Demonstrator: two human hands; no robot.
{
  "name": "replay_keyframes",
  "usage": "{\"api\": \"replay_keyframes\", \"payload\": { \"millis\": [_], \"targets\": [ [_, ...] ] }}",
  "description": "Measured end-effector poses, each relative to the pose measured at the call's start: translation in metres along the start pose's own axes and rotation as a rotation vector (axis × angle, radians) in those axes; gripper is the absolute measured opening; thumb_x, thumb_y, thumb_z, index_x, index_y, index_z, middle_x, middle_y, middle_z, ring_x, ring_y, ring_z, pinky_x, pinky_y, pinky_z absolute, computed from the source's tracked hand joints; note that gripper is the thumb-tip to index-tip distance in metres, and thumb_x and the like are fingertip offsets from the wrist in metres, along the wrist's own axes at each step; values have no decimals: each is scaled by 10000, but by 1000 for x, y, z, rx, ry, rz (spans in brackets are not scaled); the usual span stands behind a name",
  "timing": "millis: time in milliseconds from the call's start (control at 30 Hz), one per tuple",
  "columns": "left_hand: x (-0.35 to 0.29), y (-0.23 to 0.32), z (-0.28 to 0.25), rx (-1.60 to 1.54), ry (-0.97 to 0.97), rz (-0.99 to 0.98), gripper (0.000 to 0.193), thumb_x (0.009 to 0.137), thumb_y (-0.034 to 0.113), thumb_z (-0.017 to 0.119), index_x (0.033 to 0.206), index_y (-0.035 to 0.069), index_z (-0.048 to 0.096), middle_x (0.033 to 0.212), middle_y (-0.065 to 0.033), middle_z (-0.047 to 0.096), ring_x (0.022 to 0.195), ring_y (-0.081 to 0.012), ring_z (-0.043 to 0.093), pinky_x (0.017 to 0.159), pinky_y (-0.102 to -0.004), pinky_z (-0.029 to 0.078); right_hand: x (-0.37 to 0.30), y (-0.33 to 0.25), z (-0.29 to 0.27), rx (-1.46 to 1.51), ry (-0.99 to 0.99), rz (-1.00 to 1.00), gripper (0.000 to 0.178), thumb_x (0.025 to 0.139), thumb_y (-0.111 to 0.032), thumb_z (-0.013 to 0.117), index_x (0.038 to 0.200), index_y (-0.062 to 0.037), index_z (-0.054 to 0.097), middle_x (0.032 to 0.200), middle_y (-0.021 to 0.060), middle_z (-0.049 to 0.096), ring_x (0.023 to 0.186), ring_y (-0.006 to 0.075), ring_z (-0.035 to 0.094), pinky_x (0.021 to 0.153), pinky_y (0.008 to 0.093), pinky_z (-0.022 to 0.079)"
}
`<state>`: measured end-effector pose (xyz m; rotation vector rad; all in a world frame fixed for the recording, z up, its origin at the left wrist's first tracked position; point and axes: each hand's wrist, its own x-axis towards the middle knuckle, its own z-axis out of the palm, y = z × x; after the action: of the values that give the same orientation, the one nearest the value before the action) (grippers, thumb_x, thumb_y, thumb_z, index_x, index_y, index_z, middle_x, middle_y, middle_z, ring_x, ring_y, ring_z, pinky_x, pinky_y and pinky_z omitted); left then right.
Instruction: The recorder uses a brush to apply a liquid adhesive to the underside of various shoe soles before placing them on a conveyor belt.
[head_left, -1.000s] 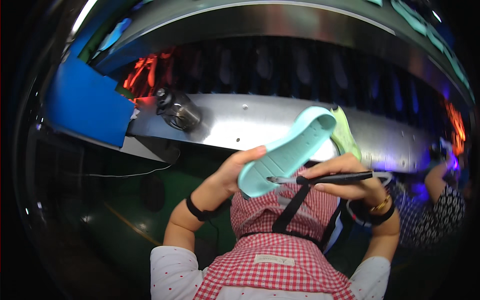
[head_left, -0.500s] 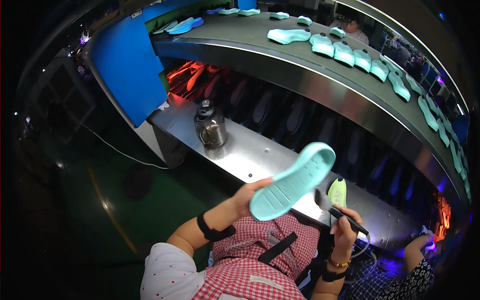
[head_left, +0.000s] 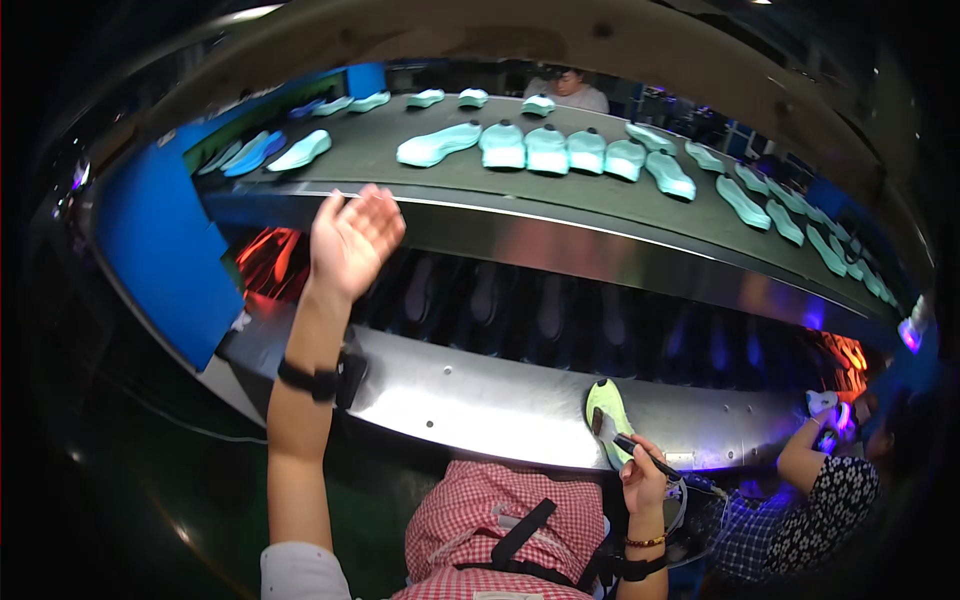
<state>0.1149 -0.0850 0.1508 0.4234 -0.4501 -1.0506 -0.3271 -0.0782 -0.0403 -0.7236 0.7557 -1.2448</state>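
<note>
My left hand (head_left: 355, 240) is raised with its fingers stretched out and nothing in it, in front of the conveyor belt's near edge. Just beyond the fingertips a pale teal shoe sole (head_left: 300, 151) lies on the belt. My right hand (head_left: 644, 478) grips a brush (head_left: 624, 442) with a dark handle and a thin tube at its rear end. The brush's bristles overlap a yellow-green shoe sole (head_left: 612, 398) on the metal ledge. Whether they press on it I cannot tell.
Several teal soles (head_left: 547, 150) sit in a row on the dark belt (head_left: 370, 180), with blue ones at its left. A metal ledge (head_left: 480, 405) runs below, with a red-glowing opening (head_left: 272, 262) at left. A blue panel (head_left: 150, 260) stands left. A co-worker (head_left: 820, 500) works at right.
My left hand has let go of the teal sole and moved up and left; a teal sole now lies on the belt there. The brush has moved onto or over the yellow-green sole.
</note>
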Motion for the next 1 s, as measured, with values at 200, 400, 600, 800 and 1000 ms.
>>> {"api": "replay_keyframes", "payload": {
  "millis": [200, 400, 600, 800, 1000],
  "targets": [
    [-14, -75, -25, 402, 57, -371, 534, 883, 418, 434, 1209, -3, 385, 1184, -133, 485, 1011, -219, 527, 824, -359, 462, 1, 5, -11, -5, 53, 83, 238, 814, -41, 537, 1032, 54, 521, 957, 163, 605, 518, 121, 523, 483, 221, 436],
    [62, -102, -80, 242, 293, -251, 1082, 646, 717, 533, 1335, -33, 168, 1325, -162, 327, 1196, -248, 375, 923, -353, 377, 10, 12, -4, -31, 28, 130, 217, 820, -52, 532, 1016, 40, 541, 903, 131, 612, 522, 124, 534, 490, 226, 444],
    [119, -116, -108, -281, -15, -1, 556, 713, 582, 558, 1027, 124, 569, 1116, -69, 560, 1054, -223, 512, 916, -388, 415, 25, 27, -15, -120, 15, 173, 202, 823, -106, 574, 999, -9, 597, 680, 31, 578, 557, 69, 532, 513, 176, 434],
    [128, -113, -122, -246, 162, 75, 456, 703, 475, 583, 900, 64, 606, 1080, -88, 580, 1015, -261, 535, 910, -447, 414, 50, 7, 4, -209, 33, 170, 240, 812, -116, 593, 1021, 1, 590, 711, 20, 585, 552, 62, 517, 495, 173, 416],
    [119, -130, -72, -392, 387, 105, 917, 715, 599, 525, 1281, -72, 264, 1362, -180, 283, 1264, -309, 269, 1077, -390, 174, 71, -12, 21, -227, 128, 194, 243, 805, -147, 606, 1020, -34, 603, 764, 15, 607, 568, 56, 534, 482, 160, 376]
  ]
}}
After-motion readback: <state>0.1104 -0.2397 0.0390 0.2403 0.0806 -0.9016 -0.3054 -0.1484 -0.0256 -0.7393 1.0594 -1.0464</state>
